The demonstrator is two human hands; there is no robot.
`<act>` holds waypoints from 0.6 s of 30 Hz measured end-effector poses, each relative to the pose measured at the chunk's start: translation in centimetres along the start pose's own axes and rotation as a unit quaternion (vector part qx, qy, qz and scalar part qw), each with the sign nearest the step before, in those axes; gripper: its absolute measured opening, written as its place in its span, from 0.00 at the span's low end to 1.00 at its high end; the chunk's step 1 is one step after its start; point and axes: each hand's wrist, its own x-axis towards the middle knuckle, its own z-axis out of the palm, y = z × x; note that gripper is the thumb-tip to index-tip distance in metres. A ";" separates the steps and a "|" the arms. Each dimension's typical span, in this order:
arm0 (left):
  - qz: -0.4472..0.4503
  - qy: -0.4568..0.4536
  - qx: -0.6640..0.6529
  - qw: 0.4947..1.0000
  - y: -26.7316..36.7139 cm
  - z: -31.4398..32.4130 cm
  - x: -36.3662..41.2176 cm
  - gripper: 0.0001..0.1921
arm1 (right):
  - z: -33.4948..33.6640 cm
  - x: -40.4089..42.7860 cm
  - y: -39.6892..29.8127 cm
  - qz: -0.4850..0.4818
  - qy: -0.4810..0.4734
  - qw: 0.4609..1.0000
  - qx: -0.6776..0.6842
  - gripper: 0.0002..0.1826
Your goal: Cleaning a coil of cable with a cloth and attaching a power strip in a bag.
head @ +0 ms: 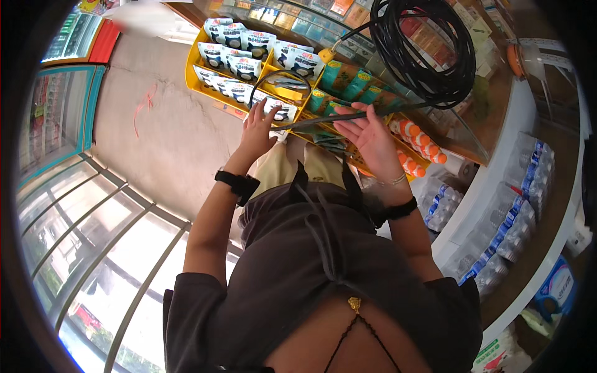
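Note:
A black cable (pixel 322 120) runs from a coil (pixel 387 60) on the glass counter across to my left hand. My left hand (pixel 259 127), back upward and fingers spread, is at the cable; its grip underneath is hidden. Beyond its fingers the cable bends into a loop (pixel 281 71) over a yellow display rack (pixel 192 79). My right hand (pixel 373 140) has its palm turned up and fingers extended. The cable passes across its fingers without their closing around it. A yellow connector (pixel 327 55) sits on a cable end near the coil.
White pouches (pixel 242 67) and green packets (pixel 347 79) fill the rack, with orange-capped bottles (pixel 419 137) at its right. A glass display counter (pixel 471 135) holds small boxes. Shrink-wrapped water bottles (pixel 503 228) stand at right. Barred windows (pixel 121 261) and a cooler (pixel 56 121) are at left.

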 end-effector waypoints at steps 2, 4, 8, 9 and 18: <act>0.019 0.001 0.027 0.999 -2.1 0.4 -0.1 0.29 | 1.2 -0.1 -0.5 -0.022 -0.011 0.999 0.028 0.18; 0.024 0.001 -0.064 0.998 -4.5 1.4 0.9 0.18 | 1.7 0.1 -0.5 -0.035 -0.011 0.999 0.020 0.18; -0.033 0.175 -0.099 0.979 -4.8 -2.0 1.8 0.11 | 2.2 0.6 -0.2 -0.058 0.000 0.998 -0.002 0.20; -0.017 0.228 -0.075 0.971 -4.7 -3.6 1.9 0.11 | 2.3 0.7 -0.1 -0.051 -0.001 0.999 -0.012 0.21; -0.017 0.299 -0.096 0.949 -0.4 -15.0 5.1 0.06 | 0.9 4.6 4.3 -0.059 -0.079 0.930 -0.354 0.18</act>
